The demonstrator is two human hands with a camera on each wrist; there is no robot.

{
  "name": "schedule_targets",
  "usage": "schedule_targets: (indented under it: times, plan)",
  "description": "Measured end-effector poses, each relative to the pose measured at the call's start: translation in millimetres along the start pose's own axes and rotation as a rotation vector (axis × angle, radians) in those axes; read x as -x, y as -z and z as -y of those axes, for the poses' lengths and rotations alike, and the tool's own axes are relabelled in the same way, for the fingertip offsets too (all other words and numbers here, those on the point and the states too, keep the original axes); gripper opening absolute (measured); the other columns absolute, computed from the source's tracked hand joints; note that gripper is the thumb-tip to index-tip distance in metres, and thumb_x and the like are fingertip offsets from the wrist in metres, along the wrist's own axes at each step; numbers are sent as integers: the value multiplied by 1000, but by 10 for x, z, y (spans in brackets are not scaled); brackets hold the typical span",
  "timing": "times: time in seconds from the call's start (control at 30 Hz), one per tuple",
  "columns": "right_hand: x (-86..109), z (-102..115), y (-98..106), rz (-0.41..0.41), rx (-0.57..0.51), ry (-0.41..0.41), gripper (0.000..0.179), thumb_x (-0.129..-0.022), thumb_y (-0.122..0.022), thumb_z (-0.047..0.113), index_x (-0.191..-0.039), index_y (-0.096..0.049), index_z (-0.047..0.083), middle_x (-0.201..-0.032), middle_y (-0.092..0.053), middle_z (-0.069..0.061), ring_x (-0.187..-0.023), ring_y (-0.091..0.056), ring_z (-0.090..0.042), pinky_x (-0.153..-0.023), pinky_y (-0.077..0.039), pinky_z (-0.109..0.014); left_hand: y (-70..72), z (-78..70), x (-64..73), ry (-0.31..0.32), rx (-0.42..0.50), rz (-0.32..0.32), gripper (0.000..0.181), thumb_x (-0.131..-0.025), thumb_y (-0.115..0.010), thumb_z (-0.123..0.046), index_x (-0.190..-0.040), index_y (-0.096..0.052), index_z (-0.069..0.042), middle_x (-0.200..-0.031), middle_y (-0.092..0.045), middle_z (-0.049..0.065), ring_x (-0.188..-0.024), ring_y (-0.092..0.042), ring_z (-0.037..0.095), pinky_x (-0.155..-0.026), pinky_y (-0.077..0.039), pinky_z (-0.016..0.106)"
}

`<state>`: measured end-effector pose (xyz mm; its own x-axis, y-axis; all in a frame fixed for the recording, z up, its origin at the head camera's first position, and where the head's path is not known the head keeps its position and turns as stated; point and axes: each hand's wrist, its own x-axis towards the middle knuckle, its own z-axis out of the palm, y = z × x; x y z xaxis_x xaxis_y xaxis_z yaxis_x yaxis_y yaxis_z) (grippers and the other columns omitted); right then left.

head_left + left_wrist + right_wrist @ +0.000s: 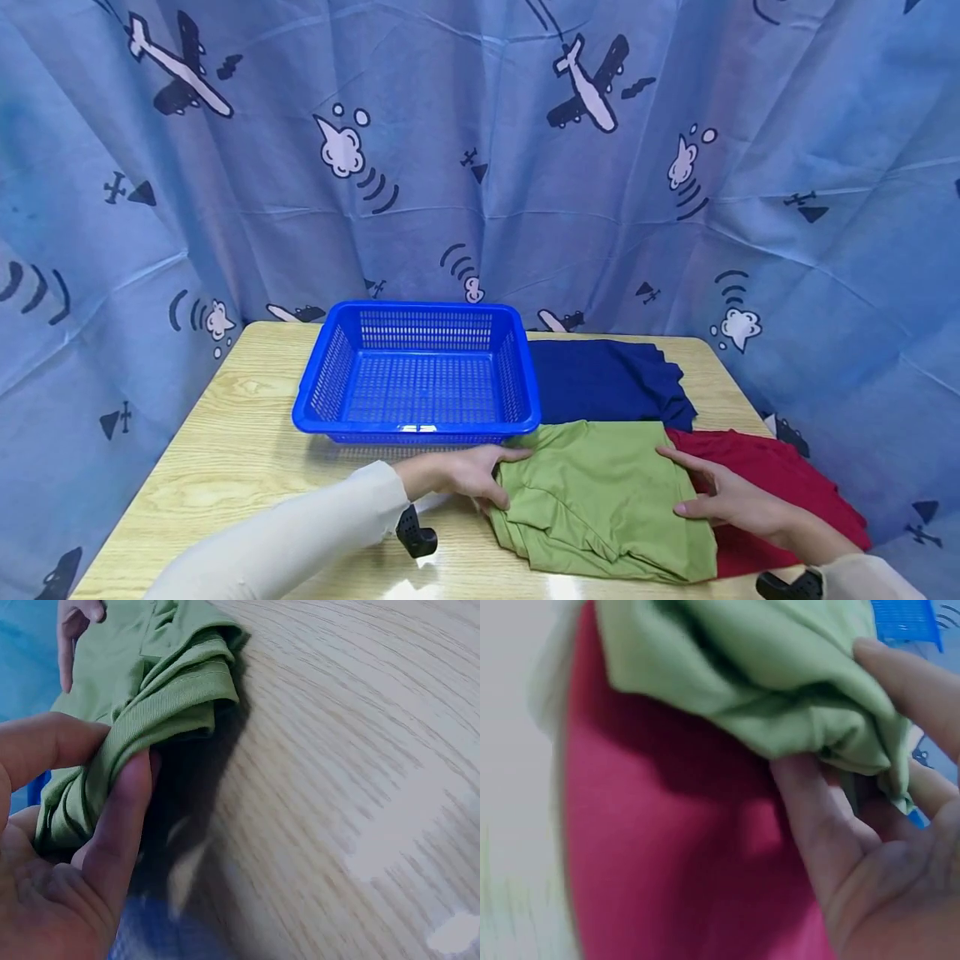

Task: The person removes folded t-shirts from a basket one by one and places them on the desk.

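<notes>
A folded green garment (592, 500) lies at the front right of the table, its layers stacked at the left edge. My left hand (472, 477) pinches that left edge between thumb and fingers, as the left wrist view shows close up. At the opposite edge, my right hand (731, 500) grips the green cloth (802, 697), some fingers tucked beneath it and one on top. Partly under the green garment is a red cloth (787, 483), spread to the right. Behind it lies a folded navy cloth (600, 379).
A blue plastic basket (423, 387) with slotted walls stands at the back middle of the wooden table (225, 467), with nothing in it. Its right side adjoins the navy cloth. A blue curtain (420, 167) with printed planes hangs behind and around the table.
</notes>
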<state>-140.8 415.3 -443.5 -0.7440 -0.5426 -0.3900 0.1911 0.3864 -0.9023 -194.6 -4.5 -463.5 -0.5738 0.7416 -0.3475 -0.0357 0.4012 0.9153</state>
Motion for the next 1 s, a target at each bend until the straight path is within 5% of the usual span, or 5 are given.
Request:
schedule_targets:
  times: [0.17, 0.3, 0.43, 0.57, 1.0]
  plan:
    - [-67, -61, -33, 5, 128, 194, 75, -101, -53, 1, -162, -8, 1, -127, -58, 22, -107, -65, 0, -86, -58, -24, 7, 33, -7, -40, -217, -13, 95, -78, -73, 8, -160, -32, -17, -146, -44, 26, -54, -59, 16, -52, -59, 33]
    - [-90, -104, -29, 20, 139, 292, 75, -99, -53, -4, -162, -13, 4, -139, -56, 17, -115, -65, -5, -87, -59, -26, 23, 82, -24, -70, -326, -22, 94, -79, -74, 4, -160, -33, -19, -147, -44, 27, -53, -61, 18, -53, -59, 35]
    - [-79, -137, 4, 16, 139, 274, 77, -98, -54, -5, -162, -11, 1, -138, -57, 15, -112, -67, -8, -85, -60, -28, 27, 136, -54, -134, -449, -45, 92, -78, -77, -4, -159, -35, -18, -151, -47, 20, -95, -71, 22, -86, -61, 35]
    - [-61, -155, 38, -1, 149, 214, 78, -98, -57, -3, -160, -9, -2, -134, -59, 13, -98, -69, -7, -79, -59, -27, 29, 171, -77, -183, -548, -62, 91, -77, -79, -9, -158, -37, -17, -157, -46, 11, -143, -44, 20, -119, -36, 29]
    - [-96, -202, 74, 105, 163, 254, 88, -97, -59, -3, -159, 3, -3, -145, -45, 26, -119, -60, -1, -91, -56, -23, -6, 185, -55, -165, -605, -97, 89, -79, -81, -15, -157, -39, -23, -154, -49, 9, -142, -47, 21, -117, -39, 32]
